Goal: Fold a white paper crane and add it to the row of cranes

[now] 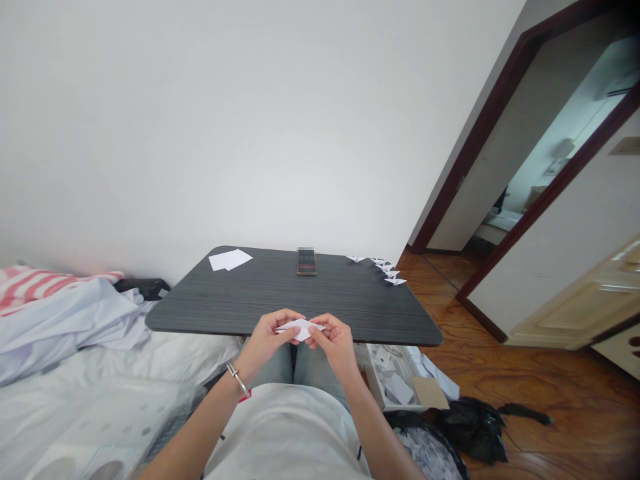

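Note:
A small white folded paper (pixel 300 328) is held between both hands over the near edge of a dark table (pixel 280 297). My left hand (pixel 269 335) pinches its left side, fingers closed on it. My right hand (pixel 334 337) pinches its right side, fingers also closed. A bracelet sits on my left wrist. Both hands hover above my lap, just in front of the table edge.
On the table lie white paper sheets (pixel 229 259) at the far left, a phone (pixel 307 261) at the far middle and several small folded paper shapes (pixel 385 269) at the far right. Bedding (pixel 65 347) lies left. A box of paper (pixel 395 385) and a black bag (pixel 475 427) sit on the wooden floor.

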`<control>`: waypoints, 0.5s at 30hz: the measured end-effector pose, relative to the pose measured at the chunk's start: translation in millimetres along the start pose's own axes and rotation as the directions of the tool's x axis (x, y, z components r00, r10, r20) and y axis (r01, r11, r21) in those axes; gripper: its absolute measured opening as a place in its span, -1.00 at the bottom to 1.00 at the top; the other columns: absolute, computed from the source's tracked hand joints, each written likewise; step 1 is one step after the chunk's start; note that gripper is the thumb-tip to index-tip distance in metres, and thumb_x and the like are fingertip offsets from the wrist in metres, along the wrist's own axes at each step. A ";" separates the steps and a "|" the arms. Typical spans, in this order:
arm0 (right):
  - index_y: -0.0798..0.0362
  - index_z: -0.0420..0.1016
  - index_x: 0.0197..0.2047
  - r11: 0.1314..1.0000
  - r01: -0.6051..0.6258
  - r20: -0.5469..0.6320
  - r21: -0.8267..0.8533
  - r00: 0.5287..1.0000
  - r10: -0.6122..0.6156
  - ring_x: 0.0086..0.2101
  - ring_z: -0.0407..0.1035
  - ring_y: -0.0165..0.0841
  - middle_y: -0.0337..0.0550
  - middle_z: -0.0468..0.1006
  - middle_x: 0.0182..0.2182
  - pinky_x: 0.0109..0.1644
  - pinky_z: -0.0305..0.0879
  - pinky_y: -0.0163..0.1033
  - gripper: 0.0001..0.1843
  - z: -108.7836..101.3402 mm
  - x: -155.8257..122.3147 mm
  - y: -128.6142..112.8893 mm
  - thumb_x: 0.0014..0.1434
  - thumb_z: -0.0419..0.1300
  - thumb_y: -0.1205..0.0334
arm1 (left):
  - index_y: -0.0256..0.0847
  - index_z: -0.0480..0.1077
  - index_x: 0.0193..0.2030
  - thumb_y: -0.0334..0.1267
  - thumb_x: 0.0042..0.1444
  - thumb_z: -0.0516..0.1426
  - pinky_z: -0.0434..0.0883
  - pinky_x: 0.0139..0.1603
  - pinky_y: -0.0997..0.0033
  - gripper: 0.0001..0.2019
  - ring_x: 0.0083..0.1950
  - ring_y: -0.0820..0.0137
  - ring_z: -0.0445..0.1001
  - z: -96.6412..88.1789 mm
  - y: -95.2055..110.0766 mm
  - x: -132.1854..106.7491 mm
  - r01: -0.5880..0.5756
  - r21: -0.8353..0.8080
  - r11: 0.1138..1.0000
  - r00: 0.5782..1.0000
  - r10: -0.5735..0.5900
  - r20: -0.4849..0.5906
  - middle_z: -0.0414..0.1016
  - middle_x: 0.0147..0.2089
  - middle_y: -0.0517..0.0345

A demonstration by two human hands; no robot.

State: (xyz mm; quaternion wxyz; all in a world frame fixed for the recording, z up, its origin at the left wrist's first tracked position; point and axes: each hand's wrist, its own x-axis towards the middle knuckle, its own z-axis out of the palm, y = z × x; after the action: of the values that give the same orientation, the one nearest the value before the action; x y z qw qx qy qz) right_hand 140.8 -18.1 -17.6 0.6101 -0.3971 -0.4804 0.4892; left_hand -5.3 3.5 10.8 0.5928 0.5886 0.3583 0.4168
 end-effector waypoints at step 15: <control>0.12 0.43 -0.47 0.992 -0.054 0.017 0.112 0.998 0.053 -0.68 0.32 -0.49 -0.30 0.45 -0.72 -0.60 0.25 -0.42 -0.85 0.0 0.2 -0.6 -0.13 0.28 0.24 | -0.34 0.41 -0.42 -0.24 -0.16 0.22 0.35 -0.45 0.51 -0.81 -0.48 0.49 0.38 -2.5 -1.2 -0.4 0.036 -0.082 0.996 0.999 -0.033 0.040 0.44 -0.51 0.17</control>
State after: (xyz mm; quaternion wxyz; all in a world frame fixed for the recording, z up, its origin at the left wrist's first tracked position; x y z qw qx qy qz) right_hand 140.9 -18.0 -17.0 0.6148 -0.3713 -0.4455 0.5344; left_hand -7.6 4.2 9.5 0.6306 0.5653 0.3392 0.4096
